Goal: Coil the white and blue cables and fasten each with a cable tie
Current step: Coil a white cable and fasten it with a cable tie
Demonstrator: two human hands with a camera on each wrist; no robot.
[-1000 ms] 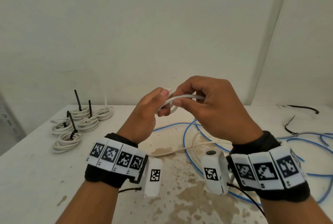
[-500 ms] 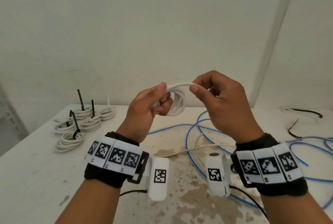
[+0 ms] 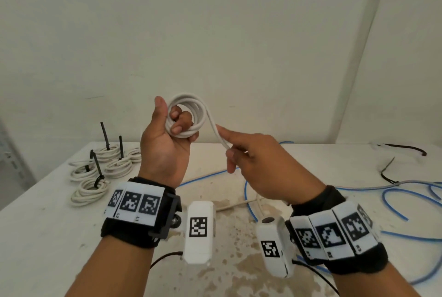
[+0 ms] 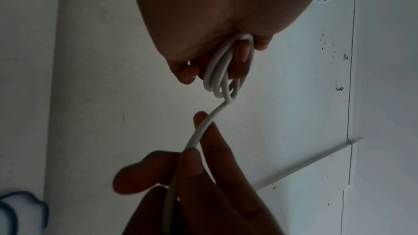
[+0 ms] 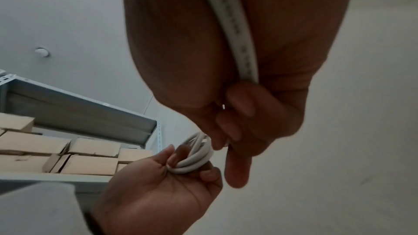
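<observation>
My left hand (image 3: 171, 127) holds a small coil of white cable (image 3: 191, 105) upright above the table, fingers curled through the loops and thumb behind them. A free strand runs down from the coil to my right hand (image 3: 235, 152), which pinches it between thumb and fingers, forefinger stretched along it. The left wrist view shows the coil (image 4: 222, 71) edge-on with the strand (image 4: 199, 131) passing into the right fingers. In the right wrist view the cable (image 5: 235, 29) crosses my palm, with the coil (image 5: 194, 160) beyond. A blue cable (image 3: 248, 197) lies loose on the table.
Several coiled white cables (image 3: 102, 172) fastened with black ties sit at the table's left back. More blue cable (image 3: 397, 203) sprawls at the right, with a grey cable and black ties (image 3: 404, 149) at the far right. The table (image 3: 47, 237) is stained near the middle.
My hands have drawn apart. The left hand rose and turned the coil upright to face me; the right hand slid down and right along the free strand.
</observation>
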